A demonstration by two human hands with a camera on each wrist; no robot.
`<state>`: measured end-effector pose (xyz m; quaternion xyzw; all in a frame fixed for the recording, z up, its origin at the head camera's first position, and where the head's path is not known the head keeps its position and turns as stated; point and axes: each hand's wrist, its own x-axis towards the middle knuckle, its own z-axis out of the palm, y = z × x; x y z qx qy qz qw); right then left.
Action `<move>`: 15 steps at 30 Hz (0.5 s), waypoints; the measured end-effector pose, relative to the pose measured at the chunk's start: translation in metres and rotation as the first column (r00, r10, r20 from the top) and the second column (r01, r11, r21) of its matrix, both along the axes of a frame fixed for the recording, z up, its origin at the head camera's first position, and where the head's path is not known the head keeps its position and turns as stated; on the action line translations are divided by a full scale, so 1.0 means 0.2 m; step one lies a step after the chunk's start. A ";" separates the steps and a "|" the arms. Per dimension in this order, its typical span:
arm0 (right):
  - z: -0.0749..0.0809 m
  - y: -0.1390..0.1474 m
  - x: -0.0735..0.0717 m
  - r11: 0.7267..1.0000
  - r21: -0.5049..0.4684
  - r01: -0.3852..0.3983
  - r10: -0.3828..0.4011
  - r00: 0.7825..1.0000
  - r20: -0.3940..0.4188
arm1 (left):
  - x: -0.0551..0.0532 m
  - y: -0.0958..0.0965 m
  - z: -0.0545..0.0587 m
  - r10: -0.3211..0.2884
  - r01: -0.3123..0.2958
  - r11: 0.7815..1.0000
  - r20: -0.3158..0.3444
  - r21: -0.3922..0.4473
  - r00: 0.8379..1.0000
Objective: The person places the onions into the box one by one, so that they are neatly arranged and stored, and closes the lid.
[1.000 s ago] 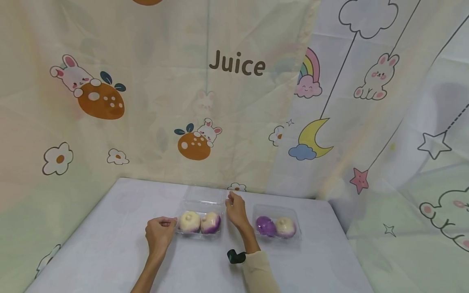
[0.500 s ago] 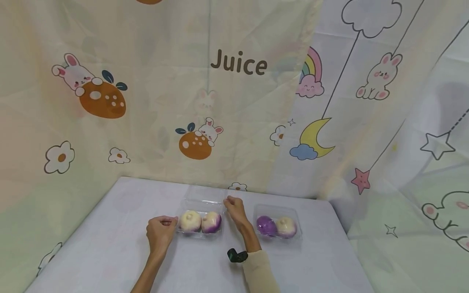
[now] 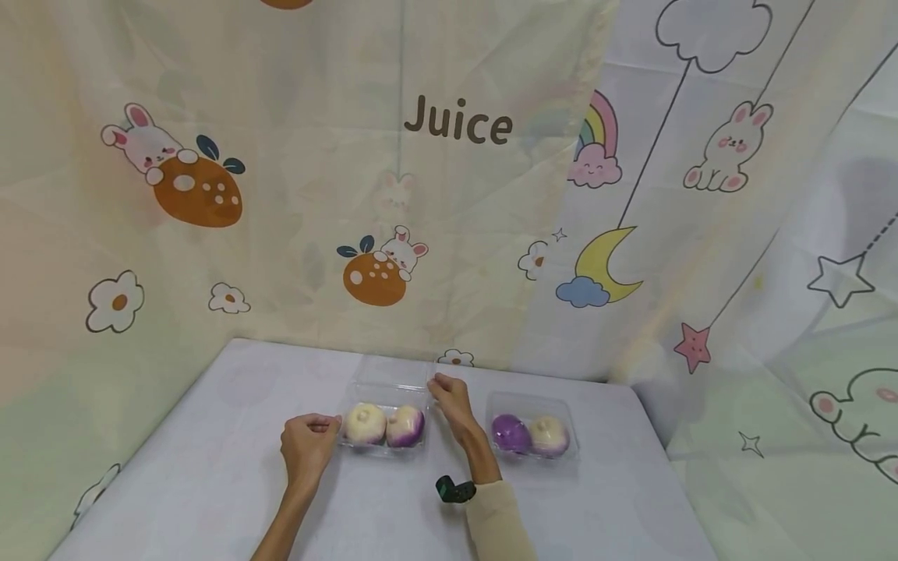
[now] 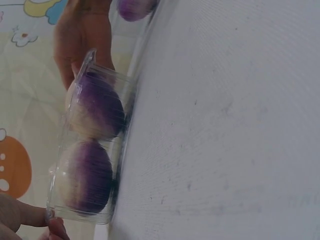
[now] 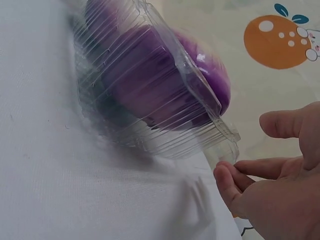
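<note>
A clear plastic clamshell box (image 3: 382, 450) stands on the table with its lid (image 3: 393, 374) swung back. Two purple-and-cream onion-like vegetables sit inside, the left one (image 3: 365, 423) mostly cream and the right one (image 3: 405, 426) showing more purple. With thumb and finger, my left hand (image 3: 306, 450) pinches the box's left rim corner. My right hand (image 3: 452, 403) is at the right side, beside the hinge and lid edge. In the right wrist view its thumb stands apart from the fingers (image 5: 230, 185), which are fairly straight and close to the box's far corner; contact is unclear.
A second clear box (image 3: 533, 452) stands to the right, holding a purple vegetable (image 3: 510, 433) and a cream one (image 3: 549, 435). The white table (image 3: 379, 514) ends at a printed curtain (image 3: 295, 234) behind. A dark device (image 3: 454, 490) is on my right wrist.
My right hand has come slightly left and down, from above the gap between the boxes to the open lid's right edge. The left hand keeps its place on the rim.
</note>
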<state>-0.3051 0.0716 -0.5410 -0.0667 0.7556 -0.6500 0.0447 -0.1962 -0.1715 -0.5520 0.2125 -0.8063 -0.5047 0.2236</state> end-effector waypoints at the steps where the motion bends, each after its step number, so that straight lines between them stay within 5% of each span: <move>1: 0.00 0.00 -0.01 1.000 0.002 0.010 -0.010 1.000 -0.004 | 0.00 0.00 0.00 0.001 -0.001 1.000 0.000 0.000 1.000; 15: 0.02 0.00 0.00 0.993 -0.098 0.066 -0.065 0.998 0.009 | 0.00 -0.01 0.00 -0.005 0.005 1.000 0.016 0.011 1.000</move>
